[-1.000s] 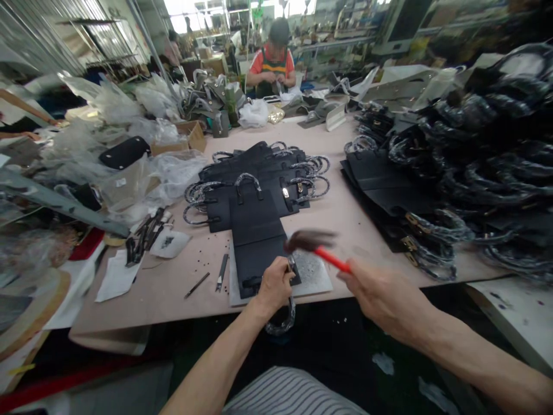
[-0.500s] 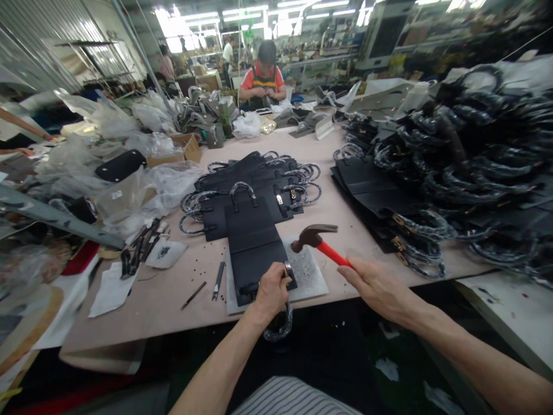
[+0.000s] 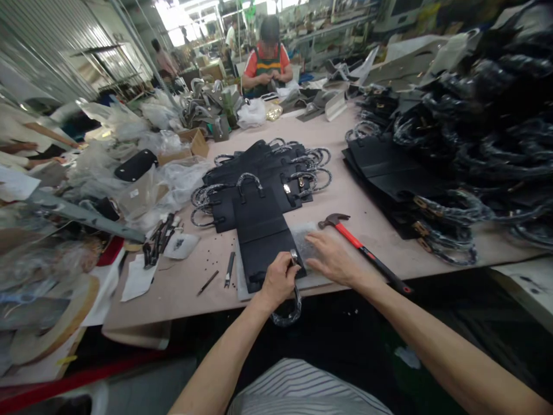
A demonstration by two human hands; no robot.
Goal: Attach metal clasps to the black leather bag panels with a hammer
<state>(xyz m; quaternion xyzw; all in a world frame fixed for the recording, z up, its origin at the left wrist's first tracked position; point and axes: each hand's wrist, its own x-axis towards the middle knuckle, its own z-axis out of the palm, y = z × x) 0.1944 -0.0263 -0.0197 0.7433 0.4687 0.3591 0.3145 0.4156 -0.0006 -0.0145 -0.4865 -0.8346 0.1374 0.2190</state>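
A flat black bag panel (image 3: 263, 236) lies on a grey pad (image 3: 309, 251) at the table's near edge. My left hand (image 3: 279, 279) is closed round the top of its plastic-wrapped handle (image 3: 288, 310), which hangs over the edge. My right hand (image 3: 332, 260) rests flat on the pad beside the panel, fingers stretched out, holding nothing. A red-handled hammer (image 3: 360, 249) lies on the table just right of that hand.
Several more black panels with wrapped handles (image 3: 268, 167) are fanned out behind. A big heap of them (image 3: 466, 132) fills the right side. Plastic bags, tools (image 3: 158, 241) and a small punch (image 3: 230, 268) lie at left. A person in an orange shirt (image 3: 265, 57) works at the far end.
My right hand swung the hammer, then laid it on the table and came down flat on the pad. My left hand kept hold of the handle.
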